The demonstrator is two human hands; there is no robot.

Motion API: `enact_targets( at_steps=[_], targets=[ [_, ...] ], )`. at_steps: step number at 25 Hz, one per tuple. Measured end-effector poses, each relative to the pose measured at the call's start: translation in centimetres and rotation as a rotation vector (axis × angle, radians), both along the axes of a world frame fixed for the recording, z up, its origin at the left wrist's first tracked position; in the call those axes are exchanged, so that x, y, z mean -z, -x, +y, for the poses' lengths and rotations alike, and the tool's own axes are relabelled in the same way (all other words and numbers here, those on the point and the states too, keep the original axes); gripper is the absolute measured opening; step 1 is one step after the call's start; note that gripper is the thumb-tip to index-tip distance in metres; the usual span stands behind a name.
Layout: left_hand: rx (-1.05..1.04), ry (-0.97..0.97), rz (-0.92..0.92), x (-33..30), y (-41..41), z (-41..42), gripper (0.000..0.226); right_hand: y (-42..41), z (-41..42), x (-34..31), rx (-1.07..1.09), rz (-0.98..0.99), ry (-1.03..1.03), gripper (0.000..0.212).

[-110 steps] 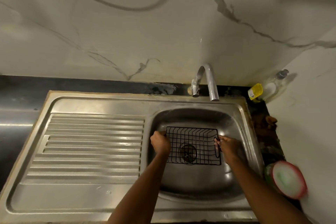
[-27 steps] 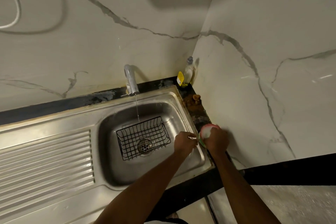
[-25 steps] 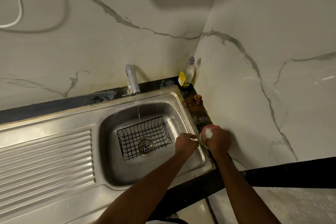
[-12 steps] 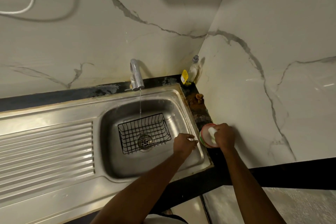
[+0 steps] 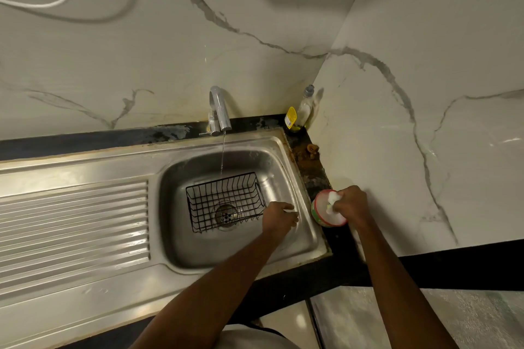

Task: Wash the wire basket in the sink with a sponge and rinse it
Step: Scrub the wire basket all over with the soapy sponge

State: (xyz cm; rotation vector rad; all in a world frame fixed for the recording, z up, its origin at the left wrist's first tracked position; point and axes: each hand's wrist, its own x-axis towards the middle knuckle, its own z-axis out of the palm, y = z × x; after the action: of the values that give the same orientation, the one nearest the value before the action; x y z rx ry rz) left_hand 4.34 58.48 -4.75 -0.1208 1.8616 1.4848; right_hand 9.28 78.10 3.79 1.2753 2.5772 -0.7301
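A black wire basket lies in the steel sink, over the drain. A thin stream of water falls from the tap onto its far rim. My left hand hovers just right of the basket with fingers loosely curled, holding nothing. My right hand presses a pale sponge into a round red-rimmed soap tub on the black counter beside the sink.
A ribbed steel drainboard stretches to the left. A clear bottle with a yellow label stands in the back corner. Brown grime lies on the narrow counter strip. Marble walls close in behind and to the right.
Both hands have let go of the basket and the tap now runs. Over the last second my right hand kept working the sponge in the tub; the left stayed beside the basket.
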Motion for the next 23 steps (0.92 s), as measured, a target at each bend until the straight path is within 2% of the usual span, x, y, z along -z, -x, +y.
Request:
enact_targets(
  at_steps=[4,10,14,16,18,20,23],
  targets=[
    [-0.033,-0.002,-0.026,0.4,0.3,-0.8,0.028,-0.2,-0.8,-0.2,-0.067,0.057,-0.182,0.029],
    [-0.075,0.013,-0.035,1.0,0.1,-2.0,0.019,-0.2,-1.5,-0.6,-0.035,0.12,-0.241,0.016],
    [-0.082,0.003,-0.028,1.0,0.3,-2.7,0.017,-0.2,-1.1,-0.8,-0.011,0.08,-0.129,0.015],
    [-0.083,0.002,-0.018,0.9,0.5,-2.9,0.016,0.0,-1.1,-1.2,0.079,0.069,-0.032,0.027],
    [-0.089,0.013,-0.018,0.7,0.6,-3.2,0.014,0.1,-1.0,-1.2,0.07,0.051,-0.024,0.029],
    [-0.1,0.023,-0.031,0.8,0.7,-3.5,0.013,0.0,-1.3,-1.4,0.045,0.085,-0.081,0.022],
    [-0.134,0.039,-0.055,1.0,1.1,-4.2,0.011,-0.4,-2.1,-1.3,0.118,0.189,-0.247,0.016]
  ],
)
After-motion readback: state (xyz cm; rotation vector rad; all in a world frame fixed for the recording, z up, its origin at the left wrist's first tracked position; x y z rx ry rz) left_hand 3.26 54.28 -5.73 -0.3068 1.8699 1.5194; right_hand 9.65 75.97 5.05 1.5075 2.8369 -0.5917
